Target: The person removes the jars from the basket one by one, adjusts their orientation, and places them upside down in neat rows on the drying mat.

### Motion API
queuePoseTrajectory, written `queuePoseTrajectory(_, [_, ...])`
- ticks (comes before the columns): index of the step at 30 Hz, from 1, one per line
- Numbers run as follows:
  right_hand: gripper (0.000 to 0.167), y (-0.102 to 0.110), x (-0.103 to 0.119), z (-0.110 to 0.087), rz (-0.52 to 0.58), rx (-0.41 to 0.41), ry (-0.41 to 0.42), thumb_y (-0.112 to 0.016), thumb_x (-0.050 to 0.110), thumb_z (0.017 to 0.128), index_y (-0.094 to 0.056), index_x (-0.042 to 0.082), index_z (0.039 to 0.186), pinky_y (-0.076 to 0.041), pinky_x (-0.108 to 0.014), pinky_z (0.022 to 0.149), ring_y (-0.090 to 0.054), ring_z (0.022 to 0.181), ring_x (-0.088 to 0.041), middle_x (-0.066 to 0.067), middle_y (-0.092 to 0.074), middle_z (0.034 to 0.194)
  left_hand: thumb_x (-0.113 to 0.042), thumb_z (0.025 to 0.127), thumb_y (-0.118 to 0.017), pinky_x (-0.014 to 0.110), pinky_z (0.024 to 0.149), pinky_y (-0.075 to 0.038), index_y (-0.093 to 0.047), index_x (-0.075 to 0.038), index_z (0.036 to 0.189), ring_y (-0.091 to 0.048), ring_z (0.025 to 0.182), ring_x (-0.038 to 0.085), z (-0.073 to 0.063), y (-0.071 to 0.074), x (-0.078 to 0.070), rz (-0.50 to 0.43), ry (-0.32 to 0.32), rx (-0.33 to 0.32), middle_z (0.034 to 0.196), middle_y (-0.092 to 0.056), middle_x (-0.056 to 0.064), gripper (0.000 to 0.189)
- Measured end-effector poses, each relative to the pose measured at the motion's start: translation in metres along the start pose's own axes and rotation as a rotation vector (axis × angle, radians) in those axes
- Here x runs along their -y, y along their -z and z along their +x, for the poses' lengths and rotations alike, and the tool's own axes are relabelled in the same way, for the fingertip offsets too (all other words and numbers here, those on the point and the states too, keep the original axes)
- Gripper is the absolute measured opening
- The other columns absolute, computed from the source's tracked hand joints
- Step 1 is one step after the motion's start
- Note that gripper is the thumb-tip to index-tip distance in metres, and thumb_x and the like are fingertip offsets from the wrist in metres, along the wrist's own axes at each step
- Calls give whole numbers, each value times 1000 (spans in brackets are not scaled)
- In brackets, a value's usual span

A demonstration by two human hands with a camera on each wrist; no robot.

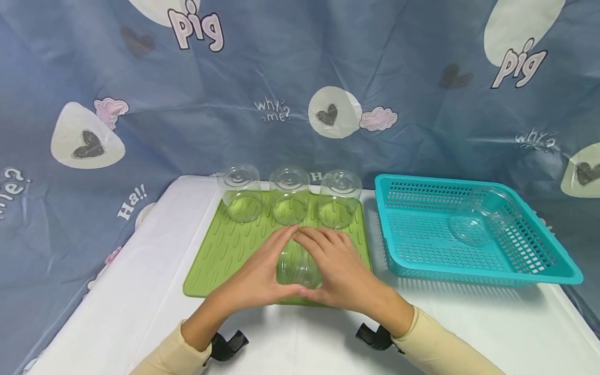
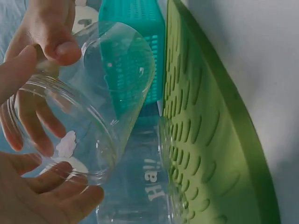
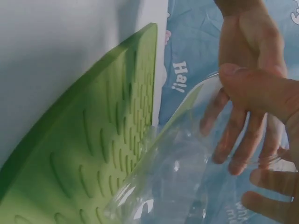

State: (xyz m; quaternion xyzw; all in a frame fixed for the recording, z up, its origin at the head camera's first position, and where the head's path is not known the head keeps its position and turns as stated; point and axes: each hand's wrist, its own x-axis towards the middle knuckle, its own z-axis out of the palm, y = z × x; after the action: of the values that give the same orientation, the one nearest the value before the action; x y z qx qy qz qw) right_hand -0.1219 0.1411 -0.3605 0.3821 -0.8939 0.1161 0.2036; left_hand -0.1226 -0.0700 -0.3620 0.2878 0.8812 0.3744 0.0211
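Observation:
Both hands hold one clear jar [image 1: 298,266] between them, above the front part of a green ribbed drying mat [image 1: 206,271]. The left hand [image 1: 262,273] curves round the jar's left side, the right hand [image 1: 342,268] round its right side; thumbs and fingertips nearly meet. In the left wrist view the jar [image 2: 133,84] is tilted, its ridged rim close to the fingers and its base apart from the mat [image 2: 201,116]. Three similar clear jars stand base up along the mat's back: a left jar [image 1: 241,192], a middle jar [image 1: 289,195] and a right jar [image 1: 339,198].
Right of the mat stands a turquoise plastic basket [image 1: 469,272] with at least one clear jar [image 1: 483,216] lying in it. A white cloth [image 1: 140,291] covers the table. Behind it hangs a blue printed sheet [image 1: 262,67]. Each wrist wears a black camera mount.

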Motion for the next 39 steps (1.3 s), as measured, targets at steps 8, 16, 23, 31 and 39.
queuePoseTrajectory(8, [107,1,-1,-8,66,61,-18,-82,60,70,-33,15,154,-43,-48,109,-46,137,-25,-3,-44,154,-42,70,-87,53,110,-47,-30,-29,154,-43,143,24,-5,-4,4,-32,-12,-46,156,-38,-4,102])
queuePoseTrajectory(16, [107,1,-3,-8,86,92,-35,-82,58,71,-31,16,155,-41,-49,113,-45,137,-24,-2,-44,154,-39,70,-87,49,108,-49,-32,-33,152,-45,141,23,-4,-5,8,-71,-23,-49,154,-40,-5,100])
queuePoseTrajectory(23, [110,6,-4,-8,141,152,-90,-83,61,67,-31,20,155,-41,-51,114,-44,140,-22,1,-43,155,-34,70,-89,45,105,-53,-36,-25,150,-50,135,23,-15,11,11,-53,-43,-65,151,-44,-1,97])
queuePoseTrajectory(31, [111,9,-6,-16,351,202,-138,-85,58,66,-30,24,155,-38,-54,118,-41,144,-20,1,-43,155,-26,70,-90,36,105,-54,-41,-23,146,-50,132,17,-37,25,24,-181,-76,-70,142,-50,1,90])
queuePoseTrajectory(39, [106,11,-10,-27,484,157,-154,-85,55,69,-27,32,155,-44,-55,113,-40,144,-18,7,-38,157,-21,69,-90,35,104,-55,-42,-21,146,-49,130,6,-44,31,29,-228,-141,-102,141,-52,9,91])
